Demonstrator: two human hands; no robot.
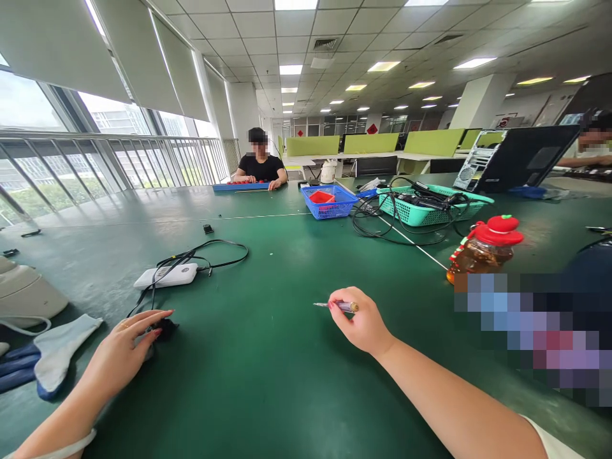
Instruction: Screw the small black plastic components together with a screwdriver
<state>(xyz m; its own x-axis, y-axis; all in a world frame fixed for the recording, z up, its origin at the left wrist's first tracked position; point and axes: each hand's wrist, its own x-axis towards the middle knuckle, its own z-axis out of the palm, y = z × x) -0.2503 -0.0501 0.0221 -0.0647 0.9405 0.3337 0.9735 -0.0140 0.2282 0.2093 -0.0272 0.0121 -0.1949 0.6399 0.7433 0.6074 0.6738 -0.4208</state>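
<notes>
On the left side of the green table my left hand (125, 344) has its fingers and thumb around a small black object (166, 327). The hand covers much of that object, so its kind does not show. My right hand (361, 319) grips a small screwdriver (348, 307) above the middle of the table. Its thin metal shaft points left, and its handle looks see-through with a brass-coloured end. Behind my left hand lies a white box-shaped device (174, 275) with black cables (224, 255) looped over and beside it.
A white-and-blue glove (62, 350) lies at left. Farther back stand a blue basket (329, 209) and a green basket (415, 215) of cables. A red-lidded jar (488, 250) stands at right. Across the table sits a person (261, 167) with a blue tray (241, 187).
</notes>
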